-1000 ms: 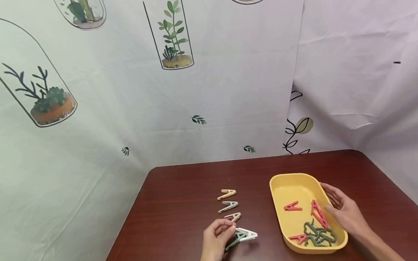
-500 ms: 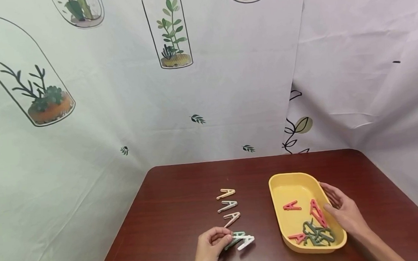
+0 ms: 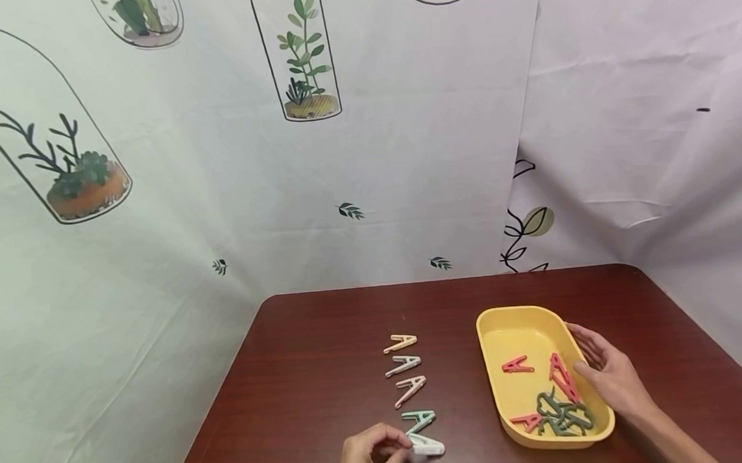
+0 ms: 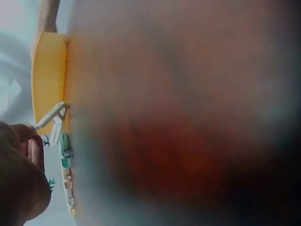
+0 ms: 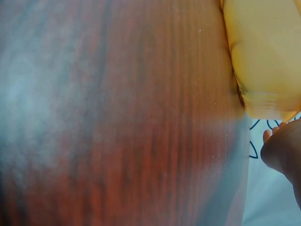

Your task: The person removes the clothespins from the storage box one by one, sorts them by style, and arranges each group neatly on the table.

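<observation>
My left hand (image 3: 373,455) pinches a white clothespin (image 3: 427,445) by one end between thumb and fingertips, low over the near part of the table. In the left wrist view the same white clothespin (image 4: 55,120) slants out from the fingertips. Right behind it lies a mint green clothespin (image 3: 419,420). Farther back come a pale pinkish clothespin (image 3: 410,390), a pale grey one and a cream clothespin (image 3: 400,342), forming a column. My right hand (image 3: 616,376) holds the yellow tray (image 3: 488,352) at its right side, thumb on the rim.
Inside the tray are several red clothespins (image 3: 518,365) and a pile of dark green clothespins (image 3: 564,415). The dark red-brown table (image 3: 316,376) ends at a white cloth backdrop (image 3: 404,151) printed with plants in jars.
My left hand has moved toward the near edge with the white clothespin, turning it. The mint green clothespin, earlier overlapped by it, now shows separately behind. My right hand stays at the tray.
</observation>
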The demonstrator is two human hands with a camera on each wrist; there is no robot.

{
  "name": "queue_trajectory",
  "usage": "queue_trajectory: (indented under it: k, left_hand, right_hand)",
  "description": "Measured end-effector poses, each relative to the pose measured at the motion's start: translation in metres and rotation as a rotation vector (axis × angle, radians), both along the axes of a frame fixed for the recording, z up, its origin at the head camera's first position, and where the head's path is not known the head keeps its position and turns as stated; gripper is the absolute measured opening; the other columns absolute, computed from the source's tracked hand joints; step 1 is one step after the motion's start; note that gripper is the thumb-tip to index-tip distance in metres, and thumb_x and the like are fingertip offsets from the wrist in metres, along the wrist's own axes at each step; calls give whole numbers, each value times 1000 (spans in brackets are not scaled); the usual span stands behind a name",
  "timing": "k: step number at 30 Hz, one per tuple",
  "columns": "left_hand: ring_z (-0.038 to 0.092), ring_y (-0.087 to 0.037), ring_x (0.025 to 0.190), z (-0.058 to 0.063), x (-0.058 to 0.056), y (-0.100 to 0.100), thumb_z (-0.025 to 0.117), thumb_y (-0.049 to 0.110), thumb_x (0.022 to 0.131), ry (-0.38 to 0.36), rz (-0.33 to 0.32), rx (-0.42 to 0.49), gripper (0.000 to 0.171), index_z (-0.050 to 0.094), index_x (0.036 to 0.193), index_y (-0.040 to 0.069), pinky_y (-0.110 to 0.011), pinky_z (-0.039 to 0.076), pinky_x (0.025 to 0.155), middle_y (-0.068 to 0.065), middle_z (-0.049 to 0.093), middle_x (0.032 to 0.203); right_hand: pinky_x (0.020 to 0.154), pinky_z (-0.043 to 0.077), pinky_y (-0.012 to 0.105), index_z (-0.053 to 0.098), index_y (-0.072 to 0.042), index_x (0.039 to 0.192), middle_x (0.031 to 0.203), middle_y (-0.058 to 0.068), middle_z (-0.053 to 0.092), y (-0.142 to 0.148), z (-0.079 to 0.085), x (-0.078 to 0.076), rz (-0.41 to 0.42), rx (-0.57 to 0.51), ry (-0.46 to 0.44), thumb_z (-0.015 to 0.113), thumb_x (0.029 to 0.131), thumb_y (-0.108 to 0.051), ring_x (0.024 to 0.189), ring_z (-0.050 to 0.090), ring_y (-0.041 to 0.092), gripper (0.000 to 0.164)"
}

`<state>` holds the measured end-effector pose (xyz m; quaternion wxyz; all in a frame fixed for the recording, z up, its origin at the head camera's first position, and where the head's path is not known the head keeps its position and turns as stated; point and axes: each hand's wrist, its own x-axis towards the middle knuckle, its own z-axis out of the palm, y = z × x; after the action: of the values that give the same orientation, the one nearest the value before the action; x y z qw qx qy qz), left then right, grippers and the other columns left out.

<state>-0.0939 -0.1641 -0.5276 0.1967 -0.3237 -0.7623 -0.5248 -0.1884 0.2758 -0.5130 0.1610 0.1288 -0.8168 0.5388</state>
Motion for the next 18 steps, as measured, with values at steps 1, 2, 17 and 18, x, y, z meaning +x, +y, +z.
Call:
queue_trajectory:
  k: [1, 2, 17, 18]
  left_hand:
    - [72, -4, 75, -3, 0, -1, 82, -19, 75, 60, 4, -22, 34, 74, 96, 7, -17, 58, 64, -6, 75, 84]
    - [71, -2, 74, -5, 0, -3, 83, -19, 72, 102, 8, -43, 37, 74, 96, 8, -15, 57, 63, -4, 74, 83]
    - [59, 19, 73, -15, 19, -10, 87, 0, 72, 94, 137, -273, 31, 74, 92, 20, -5, 47, 58, 13, 70, 81]
    - [59, 19, 74, -14, 19, -10, 88, 1, 74, 80, 136, -285, 30, 73, 92, 20, -5, 47, 58, 13, 71, 81]
  right_hand:
    - [96, 40, 2, 44, 11, 152, 151, 8, 56, 0, 0, 0, 0, 0, 2, 63, 96, 15, 123, 44, -22, 60]
    - [96, 40, 2, 44, 11, 152, 150, 5, 56, 0, 0, 0, 0, -1, 4, 63, 96, 15, 123, 44, -22, 60]
    - [95, 40, 2, 44, 9, 153, 150, 8, 56, 1, 0, 0, -7, 13, -10, 64, 97, 13, 122, 44, -23, 60]
    - [95, 40, 2, 44, 10, 153, 150, 7, 56, 0, 0, 0, -7, 13, -9, 64, 97, 13, 122, 44, -23, 60]
